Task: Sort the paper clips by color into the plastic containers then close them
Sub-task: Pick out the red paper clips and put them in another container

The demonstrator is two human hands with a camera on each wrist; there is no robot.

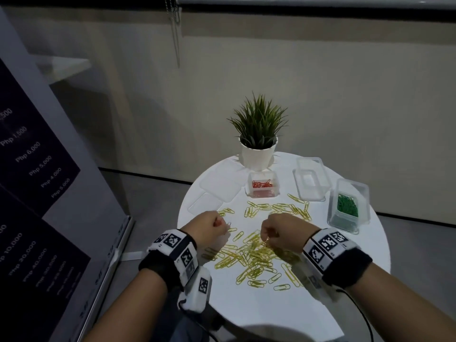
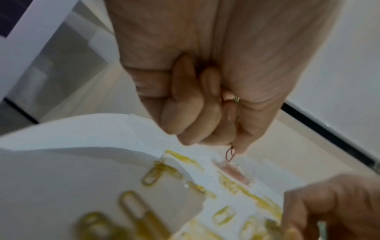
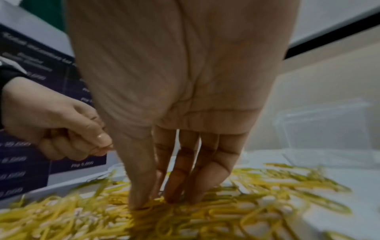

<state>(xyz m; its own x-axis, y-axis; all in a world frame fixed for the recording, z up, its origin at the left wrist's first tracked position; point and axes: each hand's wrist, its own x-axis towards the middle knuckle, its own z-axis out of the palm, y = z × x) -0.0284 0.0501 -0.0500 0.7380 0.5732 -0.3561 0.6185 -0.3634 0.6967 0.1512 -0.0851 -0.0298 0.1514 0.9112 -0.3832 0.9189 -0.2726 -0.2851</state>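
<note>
Yellow paper clips (image 1: pixel 254 253) lie scattered and heaped over the round white table (image 1: pixel 357 262). My left hand (image 1: pixel 222 225) is curled in a fist at the pile's left edge and pinches a red paper clip (image 2: pixel 230 152) between thumb and fingers. My right hand (image 1: pixel 266 239) reaches down into the heap, its fingertips (image 3: pixel 141 204) pinching yellow clips (image 3: pixel 156 200). A clear container with red clips (image 1: pixel 262 187) stands behind the pile. An empty clear container (image 1: pixel 311 180) stands to its right, and one with green clips (image 1: pixel 346 208) at the far right. All three are open.
Two clear lids (image 1: pixel 217 187) lie flat at the table's back left. A potted plant (image 1: pixel 259 144) stands at the back edge, just behind the red container. A dark price banner (image 1: pixel 37 169) leans at the left, off the table.
</note>
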